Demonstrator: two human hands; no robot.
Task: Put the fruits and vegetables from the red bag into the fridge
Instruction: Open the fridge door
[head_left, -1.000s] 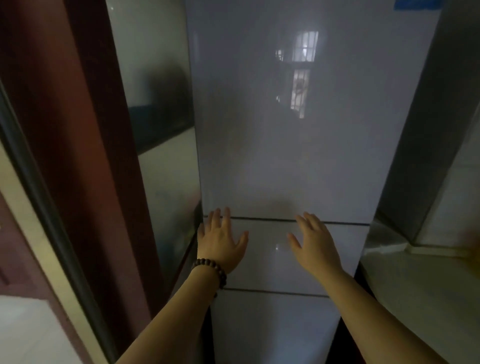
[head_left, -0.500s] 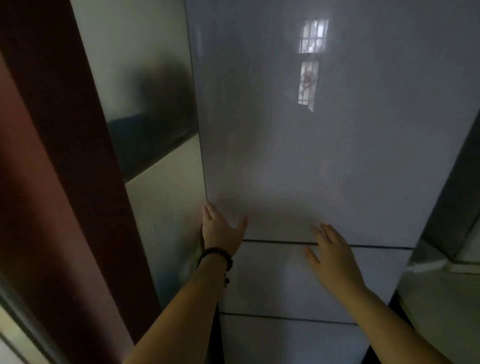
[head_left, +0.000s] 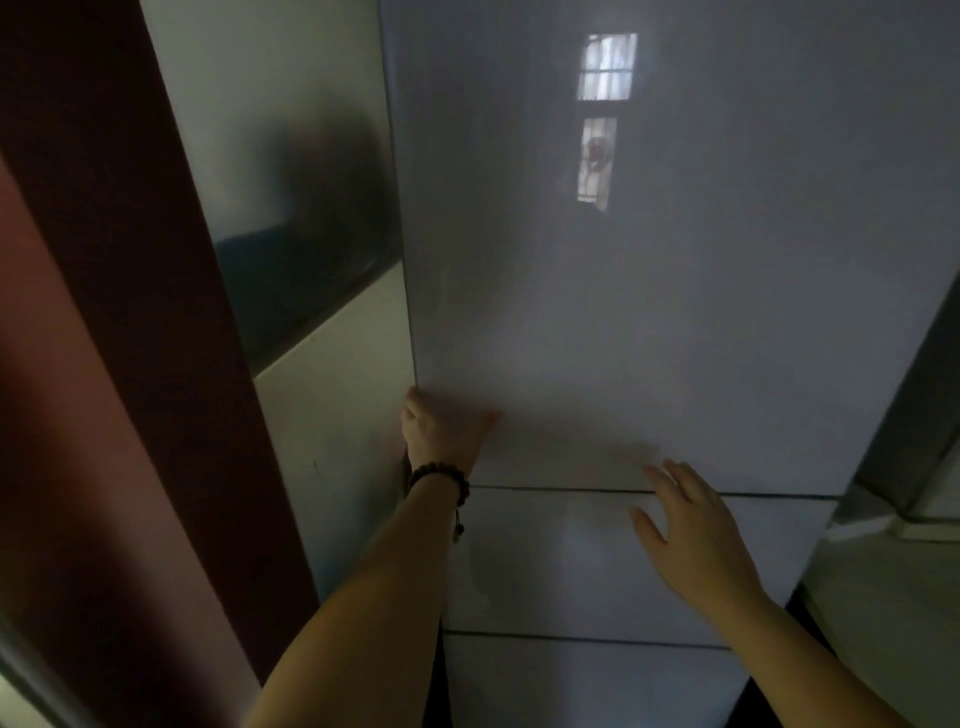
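A tall pale grey fridge fills the view, its upper door (head_left: 649, 291) closed above two lower drawer fronts (head_left: 545, 561). My left hand (head_left: 439, 434), with a dark bead bracelet on the wrist, has its fingers curled round the lower left edge of the upper door. My right hand (head_left: 685, 525) hovers open with fingers spread over the seam between the upper door and the drawer below. Neither the red bag nor any fruit or vegetables are in sight.
A glossy panel (head_left: 306, 208) and a dark red-brown frame (head_left: 119, 312) stand close on the left of the fridge. A pale counter (head_left: 893, 613) lies to the right, beside the fridge's side.
My left hand went from flat on the drawer front up to the upper door's left edge and curled around it. My right hand stayed open and shifted slightly. The view moved closer.
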